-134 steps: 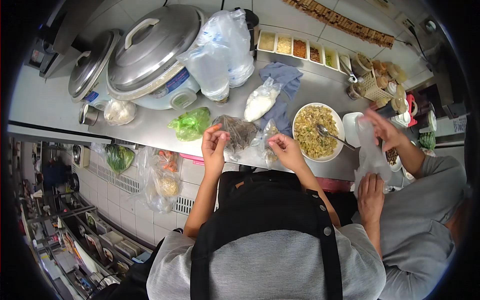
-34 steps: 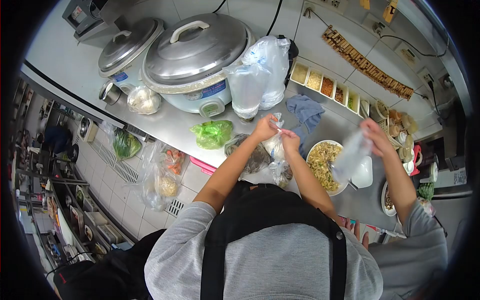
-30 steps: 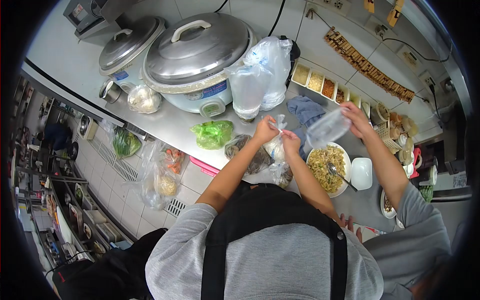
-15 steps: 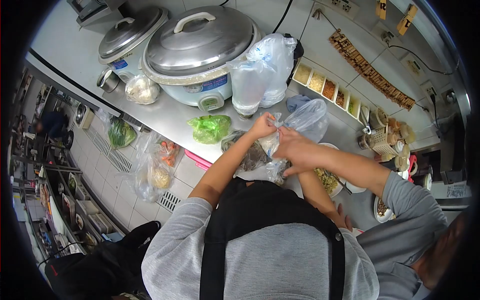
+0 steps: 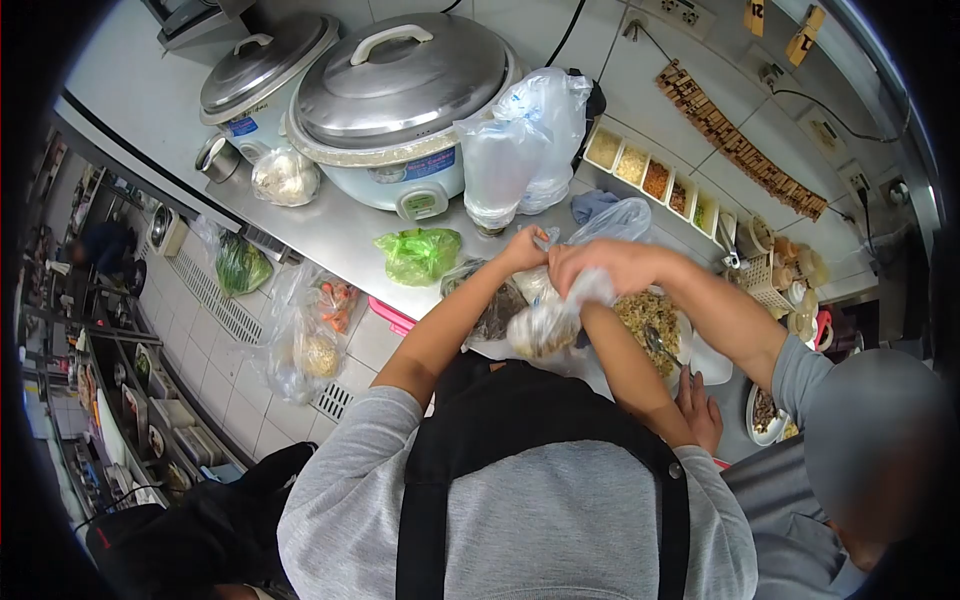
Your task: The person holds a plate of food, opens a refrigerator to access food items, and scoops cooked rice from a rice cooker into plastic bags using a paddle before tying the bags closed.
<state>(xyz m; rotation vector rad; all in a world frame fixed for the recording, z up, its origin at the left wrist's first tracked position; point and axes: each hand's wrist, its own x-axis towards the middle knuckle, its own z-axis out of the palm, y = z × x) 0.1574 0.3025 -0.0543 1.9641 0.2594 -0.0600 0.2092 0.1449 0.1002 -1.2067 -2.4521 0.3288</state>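
My left hand (image 5: 524, 250) is closed, pinching the gathered top of a clear plastic bag (image 5: 536, 284) over the steel counter. My right forearm (image 5: 632, 372) reaches up toward the same bag, but a co-worker's arm and bag cover my right hand, so its fingers are hidden. The co-worker's hand (image 5: 590, 266) crosses in front, gripping a blurred clear bag (image 5: 545, 328) with pale contents. Below my left wrist lies a bag of dark food (image 5: 492, 312). The co-worker's other hand (image 5: 702, 408) is beside a plate of mixed, rice-like food (image 5: 642, 322) with a spoon in it.
A green bag (image 5: 420, 256) lies left of my hands. Behind stand a large rice cooker (image 5: 400, 100), a smaller one (image 5: 262, 75) and upright plastic bags (image 5: 525, 150). Topping trays (image 5: 655, 180) line the wall. Filled bags (image 5: 305, 335) hang at the counter's left edge. The co-worker stands close on my right.
The co-worker has leaned in, and a clear bag in their hand has swung across my right forearm. More of the food plate shows. My left hand has barely moved.
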